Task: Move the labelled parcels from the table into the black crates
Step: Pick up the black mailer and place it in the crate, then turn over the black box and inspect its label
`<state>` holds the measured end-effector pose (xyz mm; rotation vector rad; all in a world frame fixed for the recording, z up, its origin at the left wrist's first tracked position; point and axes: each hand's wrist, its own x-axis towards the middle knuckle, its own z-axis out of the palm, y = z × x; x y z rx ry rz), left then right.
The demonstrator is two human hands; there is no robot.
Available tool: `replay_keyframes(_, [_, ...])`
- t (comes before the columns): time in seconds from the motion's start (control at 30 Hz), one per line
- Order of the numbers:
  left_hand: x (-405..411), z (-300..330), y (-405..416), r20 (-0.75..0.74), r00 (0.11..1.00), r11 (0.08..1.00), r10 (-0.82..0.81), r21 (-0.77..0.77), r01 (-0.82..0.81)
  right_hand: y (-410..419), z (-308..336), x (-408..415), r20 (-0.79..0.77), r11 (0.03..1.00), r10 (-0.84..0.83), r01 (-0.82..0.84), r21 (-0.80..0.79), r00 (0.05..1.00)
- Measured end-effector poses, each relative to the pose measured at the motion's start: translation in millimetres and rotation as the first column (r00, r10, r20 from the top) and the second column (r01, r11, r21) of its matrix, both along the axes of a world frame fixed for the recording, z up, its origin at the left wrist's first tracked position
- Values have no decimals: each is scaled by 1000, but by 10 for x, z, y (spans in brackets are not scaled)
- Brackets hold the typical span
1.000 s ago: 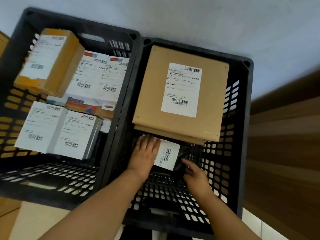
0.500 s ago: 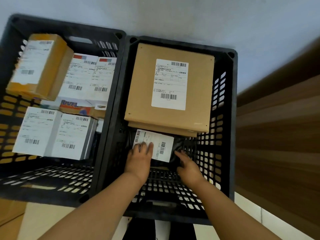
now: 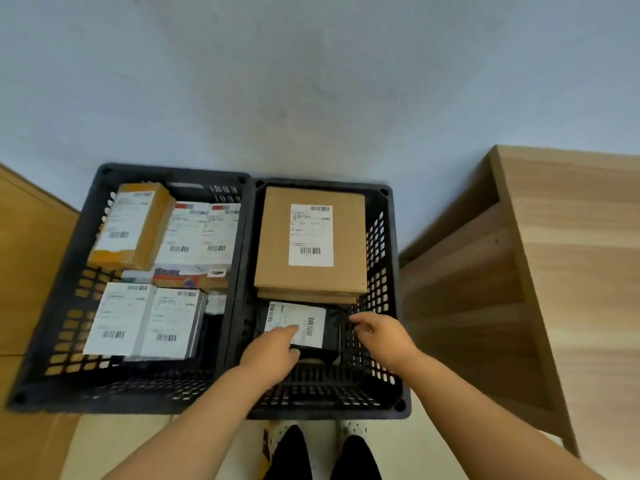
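Observation:
Two black crates stand side by side on the floor, the left crate (image 3: 65,306) and the right crate (image 3: 329,393). The left one holds several labelled parcels, among them a yellow box (image 3: 152,230) and white-labelled packs (image 3: 145,323). In the right crate a brown cardboard box (image 3: 346,237) with a white label lies at the back. A black parcel (image 3: 330,329) with a white label lies in front of it. My left hand (image 3: 270,355) rests flat on that label. My right hand (image 3: 384,334) hovers just right of the parcel, fingers loosely curled and off it.
A wooden shelf unit (image 3: 554,271) stands close to the right crate's right side. A wooden panel (image 3: 27,254) borders the left crate. A pale blue-grey wall (image 3: 311,98) rises behind both crates. My feet (image 3: 294,452) are just in front of the right crate.
The view has pulled up and back, so the crates look smaller. The black parcel now lies out from under the brown box. My right hand has lifted off it to the right.

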<state>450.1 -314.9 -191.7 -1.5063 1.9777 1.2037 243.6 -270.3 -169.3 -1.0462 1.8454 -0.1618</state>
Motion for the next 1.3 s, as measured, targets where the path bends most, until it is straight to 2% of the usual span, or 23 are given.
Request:
replay_keyframes(0.2, [-218,1111,-94,-147,982,973,118,-180,-144,97,1071,33,-9,992,-44,43,-116,999])
replay_keyframes(0.33, [-477,1715,-53,-257,958,962,128,-202,-182,230,1761,-70,15,971,-98,99,-218,995])
replay_keyframes(0.47, [-866,2238,99,-366,929,958,62,-240,-158,481,2288,-436,-3,935,-151,142,-325,989])
replay_keyframes(0.6, [-1370,2653,371,-429,902,947,-49,-307,-95,886,2630,-879,-6,887,-284,260,-382,959])
replay_keyframes(0.8, [-2456,3073,1017,-470,857,917,-213,-398,9,1742,2994,-1752,-27,799,-460,400,-449,888])
replay_keyframes(0.97, [-3563,3298,1861,-571,771,920,-282,-388,49,2775,3244,-2754,-30,717,-550,453,-531,835])
replay_keyframes(1.17, [-4735,3420,2808,-637,703,926,-318,-368,86,3888,3424,-3842,-93,685,-621,481,-547,778])
replay_keyframes(1.3, [-5249,3457,3205,-624,692,915,-365,-376,143,4340,3510,-4379,-94,657,-654,502,-562,751])
